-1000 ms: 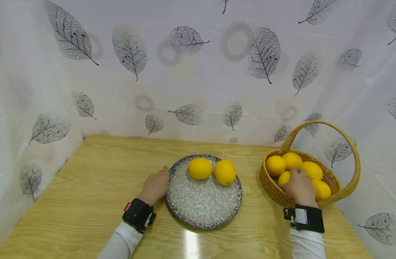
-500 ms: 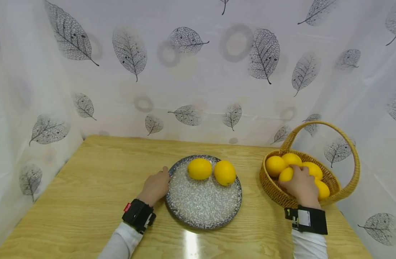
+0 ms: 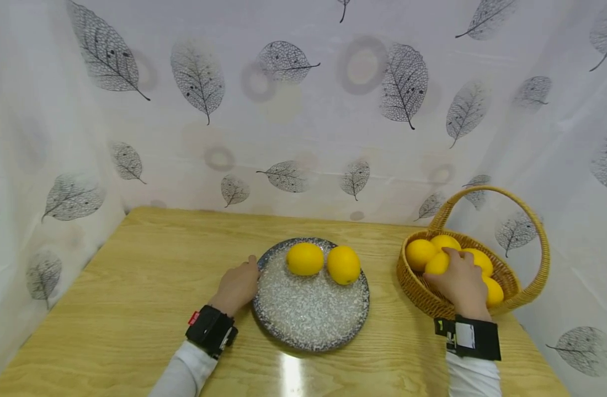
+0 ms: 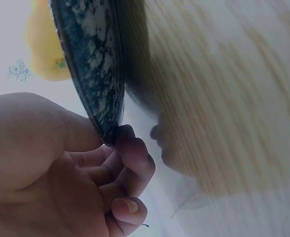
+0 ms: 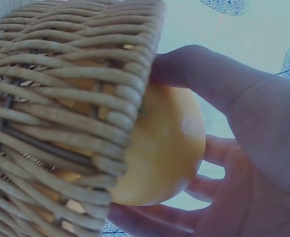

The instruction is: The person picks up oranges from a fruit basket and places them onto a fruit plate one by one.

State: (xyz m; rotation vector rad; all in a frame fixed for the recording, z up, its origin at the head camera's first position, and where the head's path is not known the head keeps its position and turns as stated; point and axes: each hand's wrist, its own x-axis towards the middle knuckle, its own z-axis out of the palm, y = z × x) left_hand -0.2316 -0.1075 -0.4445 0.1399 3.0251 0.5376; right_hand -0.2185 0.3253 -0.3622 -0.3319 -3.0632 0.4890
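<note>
In the head view, pinching with the left grip (image 3: 236,288) the left rim of a plate (image 3: 308,311) bearing two oranges (image 3: 304,259) near its far edge, while clasping with the right grip (image 3: 461,282) one orange (image 3: 436,264) inside a basket (image 3: 411,289), among other oranges (image 3: 420,254) at the right of the table (image 3: 129,309). From the left wrist, clamping that rim between thumb on top and fingers underneath. From the right wrist, holding that orange between thumb and fingers, partly behind the basket's woven wall.
</note>
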